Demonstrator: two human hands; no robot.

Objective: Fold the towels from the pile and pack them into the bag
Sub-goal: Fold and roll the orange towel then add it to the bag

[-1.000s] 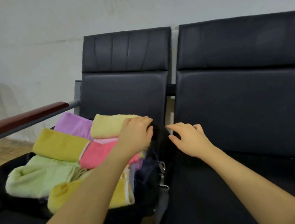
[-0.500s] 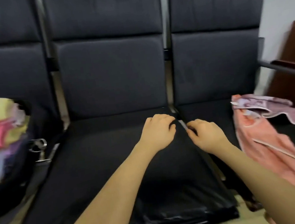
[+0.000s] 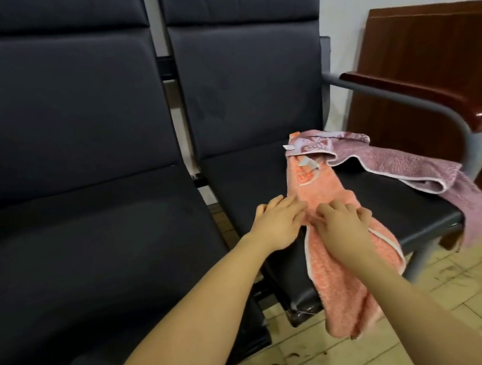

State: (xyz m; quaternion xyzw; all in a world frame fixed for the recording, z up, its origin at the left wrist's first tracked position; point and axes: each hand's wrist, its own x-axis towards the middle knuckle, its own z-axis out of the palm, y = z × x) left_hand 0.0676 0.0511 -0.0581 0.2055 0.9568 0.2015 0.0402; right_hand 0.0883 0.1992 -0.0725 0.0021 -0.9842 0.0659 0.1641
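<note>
2 hands meet on the orange towel (image 3: 323, 203) at frame centre: left hand (image 3: 277, 226) flat with fingers straight, right hand (image 3: 343, 224) fingers curled into the cloth. Purple towel (image 3: 406, 163) drapes the right chair seat (image 3: 248, 181).

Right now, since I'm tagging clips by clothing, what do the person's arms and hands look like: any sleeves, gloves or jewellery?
Both forearms are bare right up to the frame's bottom edge, with no sleeve in view. The left hand and right hand wear no gloves. No ring, watch or bracelet shows on what is visible of the fingers and wrists, and no markings show either.
</note>
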